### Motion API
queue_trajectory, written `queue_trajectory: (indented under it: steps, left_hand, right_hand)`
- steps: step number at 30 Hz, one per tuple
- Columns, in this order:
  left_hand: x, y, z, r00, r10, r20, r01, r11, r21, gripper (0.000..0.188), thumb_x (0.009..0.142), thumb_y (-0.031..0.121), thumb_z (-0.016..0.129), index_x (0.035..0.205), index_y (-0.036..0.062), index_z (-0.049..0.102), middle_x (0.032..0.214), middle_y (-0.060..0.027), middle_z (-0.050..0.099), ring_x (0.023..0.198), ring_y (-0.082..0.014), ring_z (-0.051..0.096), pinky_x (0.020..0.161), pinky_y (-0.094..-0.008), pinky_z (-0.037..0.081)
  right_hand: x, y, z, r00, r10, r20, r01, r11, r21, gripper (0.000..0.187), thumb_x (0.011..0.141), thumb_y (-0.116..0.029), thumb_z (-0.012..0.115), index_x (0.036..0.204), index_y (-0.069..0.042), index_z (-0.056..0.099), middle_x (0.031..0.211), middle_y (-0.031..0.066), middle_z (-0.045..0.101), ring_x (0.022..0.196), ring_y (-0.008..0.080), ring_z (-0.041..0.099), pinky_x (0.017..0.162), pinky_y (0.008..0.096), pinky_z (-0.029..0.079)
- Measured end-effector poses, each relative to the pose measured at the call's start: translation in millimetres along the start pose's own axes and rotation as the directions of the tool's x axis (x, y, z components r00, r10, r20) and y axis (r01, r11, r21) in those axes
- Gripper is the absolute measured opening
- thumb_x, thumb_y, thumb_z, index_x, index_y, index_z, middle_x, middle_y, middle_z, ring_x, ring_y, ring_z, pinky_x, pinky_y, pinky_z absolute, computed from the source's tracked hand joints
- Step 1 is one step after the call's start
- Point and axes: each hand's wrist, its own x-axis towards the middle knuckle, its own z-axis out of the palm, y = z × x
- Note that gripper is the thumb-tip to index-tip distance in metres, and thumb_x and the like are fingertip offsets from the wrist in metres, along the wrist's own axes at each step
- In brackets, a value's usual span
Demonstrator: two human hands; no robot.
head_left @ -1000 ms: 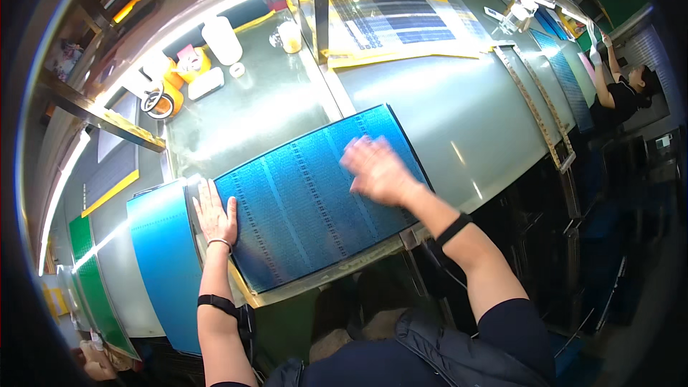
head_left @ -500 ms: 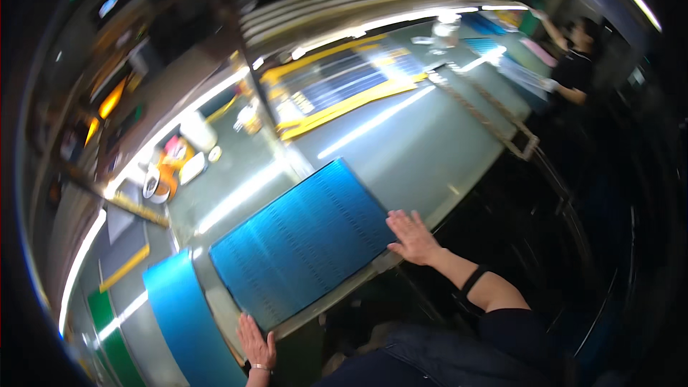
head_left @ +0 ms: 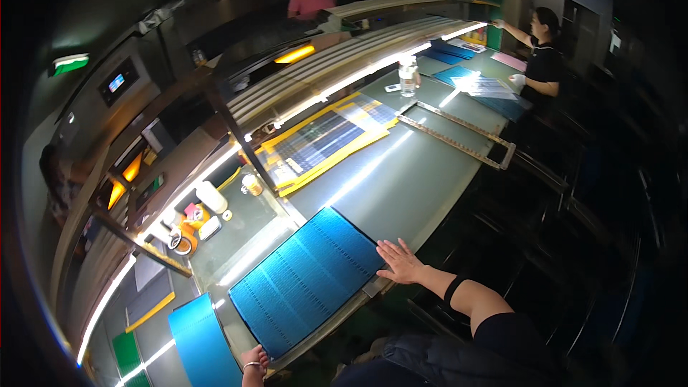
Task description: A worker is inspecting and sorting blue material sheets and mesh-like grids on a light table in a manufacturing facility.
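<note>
Over at the long bench [head_left: 412, 190], the person is leaning above a blue panel [head_left: 304, 283] that is lying flat near the front edge, its dotted lines running across it. The right hand [head_left: 400, 261] is resting at the panel's right edge, fingers spread and closing on nothing. The left hand [head_left: 254, 358] is curling its fingers beside the near left corner (from here I can't tell whether it is pinching that corner or only brushing it). As far as I'm judging, the laying down is looking done: the panel is sitting level, with both hands framing it. Whether anything is remaining to be done to it, the surface isn't telling me. A second blue sheet [head_left: 204, 344] is lying apart to the left, neither hand touching it, with a green sheet [head_left: 129, 355] showing beyond. Farther right along the bench, a narrow frame [head_left: 509, 156] is lying, a clear bottle [head_left: 408, 77] is standing, and a co-worker in black [head_left: 542, 64] is reaching out with one arm.
</note>
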Motion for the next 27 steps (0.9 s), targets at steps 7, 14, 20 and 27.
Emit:
queue_trajectory:
  steps: [7, 14, 20, 27]
  left_hand:
    - [10, -55, -2, 0.772, 0.635, -0.041, -0.467, 0.61, 0.64, 0.032, 0.063, 0.028, 0.076, 0.068, -0.003, 0.068, 0.063, -0.011, 0.065, 0.052, -0.0219, 0.061, 0.057, -0.033, 0.05]
    - [-161, -63, 53, 0.062, 0.739, 0.671, -0.621, -0.497, 0.606, 0.034, 0.074, 0.017, 0.066, 0.103, 0.001, 0.057, 0.094, -0.0157, 0.058, 0.09, -0.0336, 0.054, 0.085, -0.0433, 0.043]
    - [-114, -52, 30, -0.18, 0.605, 0.776, -0.686, -0.642, 0.341, 0.035, 0.076, -0.001, 0.054, 0.11, 0.0076, 0.06, 0.114, -0.0127, 0.058, 0.108, -0.0317, 0.054, 0.098, -0.0459, 0.039]
    - [-135, 44, 56, -0.457, 0.888, 0.048, -0.845, -0.45, 0.29, 0.005, 0.088, 0.004, 0.051, 0.089, -0.0001, 0.052, 0.077, -0.0099, 0.052, 0.073, -0.0262, 0.052, 0.075, -0.0352, 0.044]
  right_hand:
    - [-10, 15, -6, 1.0, 0.025, 0.016, -0.025, 1.0, -0.013, 0.073, 0.09, -0.06, 0.027, 0.143, -0.009, 0.023, 0.15, 0.0088, 0.016, 0.139, 0.0227, 0.012, 0.112, 0.0471, 0.001]
    - [-28, 43, -32, 0.977, 0.196, 0.082, -0.198, 0.98, 0.005, 0.061, 0.091, -0.056, 0.031, 0.142, -0.023, 0.027, 0.149, 0.0178, 0.01, 0.137, 0.0329, 0.012, 0.109, 0.0522, 0.005]
    - [-37, 48, -40, 0.96, 0.2, -0.195, -0.182, 0.977, 0.108, 0.06, 0.092, -0.046, 0.043, 0.141, -0.017, 0.027, 0.143, 0.0248, 0.014, 0.129, 0.041, 0.022, 0.106, 0.0527, 0.015]
    - [-13, 16, -78, 0.425, 0.451, -0.785, -0.255, 0.892, 0.374, 0.06, 0.086, -0.026, 0.057, 0.134, -0.001, 0.03, 0.132, 0.022, 0.034, 0.121, 0.0385, 0.034, 0.099, 0.0497, 0.025]
